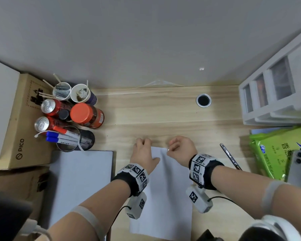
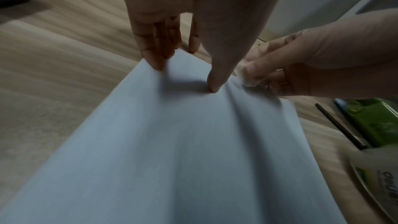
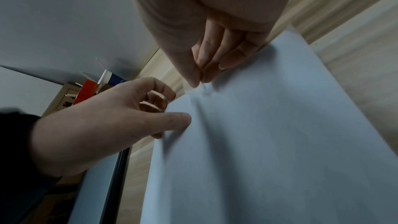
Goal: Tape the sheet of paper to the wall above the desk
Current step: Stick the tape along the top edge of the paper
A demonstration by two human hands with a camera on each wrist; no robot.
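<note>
A white sheet of paper (image 1: 163, 197) lies lengthwise on the wooden desk (image 1: 155, 115), and its far edge is lifted and creased (image 2: 237, 101). My left hand (image 1: 142, 150) grips the far left corner, with the thumb (image 2: 213, 84) on top and the fingers (image 3: 157, 101) curled under the edge. My right hand (image 1: 179, 148) pinches a small clear piece of tape (image 2: 247, 81) between thumb and forefinger (image 3: 193, 77) at the sheet's far edge. The grey wall (image 1: 146, 40) rises behind the desk.
Cans, cups and a mesh pen holder (image 1: 76, 141) crowd the left, beside a PICO box (image 1: 21, 129) and a grey laptop (image 1: 80, 185). On the right are white drawers (image 1: 274, 94), a green packet (image 1: 276, 153), a phone (image 1: 299, 171) and a pen (image 1: 230, 156). A cable hole (image 1: 203, 100) is ahead.
</note>
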